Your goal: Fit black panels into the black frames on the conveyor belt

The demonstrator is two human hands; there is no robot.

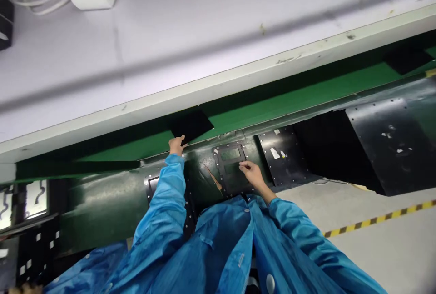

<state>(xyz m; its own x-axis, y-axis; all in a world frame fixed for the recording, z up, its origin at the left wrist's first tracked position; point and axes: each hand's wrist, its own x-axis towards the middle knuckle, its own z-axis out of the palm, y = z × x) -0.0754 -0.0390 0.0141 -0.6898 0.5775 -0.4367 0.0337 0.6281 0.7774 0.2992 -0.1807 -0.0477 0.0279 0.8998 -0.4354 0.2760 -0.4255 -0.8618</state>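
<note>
Head view of a conveyor line seen from above. The left hand (177,145) reaches to the far edge of the dark rail and pinches the near corner of a black sheet (191,125) that lies on the green belt (306,92), fingers closed on its edge. The right hand (251,172) rests with loosely open fingers on the near right corner of a black frame plate (231,163), which sits on the rail just right of the left hand; whether it grips the plate cannot be told.

The black sheet looks thin, flat and light, probably somewhat flexible, so it is best taken at an edge or corner as here, and may sag if lifted by one corner. The frame plate, with a window in its middle and pale rivets around its rim, looks stiff and rigid; a hold on opposite rims would seem steadiest. Its surface appears smooth and could slide.

A similar plate (281,155) to the right carries small white stickers; no writing on them can be read, and no brand shows
</note>
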